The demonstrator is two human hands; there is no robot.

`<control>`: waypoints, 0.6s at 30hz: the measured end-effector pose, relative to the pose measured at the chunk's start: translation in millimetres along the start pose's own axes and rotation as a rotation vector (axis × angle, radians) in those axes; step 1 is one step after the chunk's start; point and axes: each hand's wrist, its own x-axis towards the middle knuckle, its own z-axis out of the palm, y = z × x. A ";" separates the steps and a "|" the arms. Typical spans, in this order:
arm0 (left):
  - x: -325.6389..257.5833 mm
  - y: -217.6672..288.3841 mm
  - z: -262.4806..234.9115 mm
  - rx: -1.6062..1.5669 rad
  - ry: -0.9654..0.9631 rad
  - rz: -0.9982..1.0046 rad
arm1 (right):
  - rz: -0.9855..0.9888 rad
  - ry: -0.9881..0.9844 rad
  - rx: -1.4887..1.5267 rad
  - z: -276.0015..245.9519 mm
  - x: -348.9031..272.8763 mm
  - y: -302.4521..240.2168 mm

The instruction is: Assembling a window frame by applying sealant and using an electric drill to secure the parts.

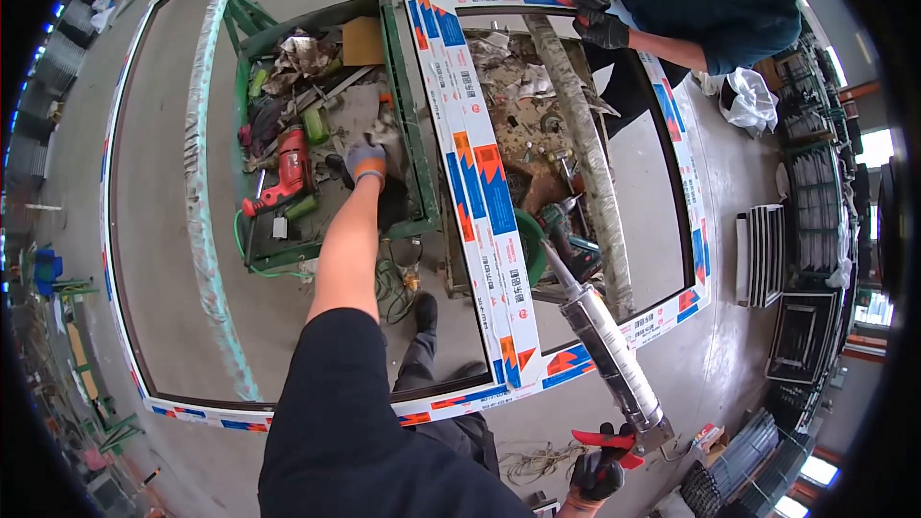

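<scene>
My right hand (600,476), in a dark glove, grips the red handle of a caulking gun (614,355). The gun's long barrel slants up and left, its nozzle over the window frame's opening. My left hand (366,159), in a grey glove with an orange cuff, reaches through the large window frame (484,163) into a green metal bin (413,134). Its fingers are partly hidden but look closed on a crumpled greyish rag (386,130). Beside that hand lies a red power drill (288,173) among scraps and green bottles.
A co-worker (715,5) with gloved hands holds the frame's far right side. Wrapped support bars (203,173) run beneath the frame. A second tray with debris, a green drill (571,240) and a green bucket (530,245) stands under the right opening. A cord (537,463) lies on the floor.
</scene>
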 end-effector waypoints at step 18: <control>-329.7 -3.4 -189.2 -1.578 -0.010 0.607 | 0.127 -0.630 0.133 7.2 16.7 -19.2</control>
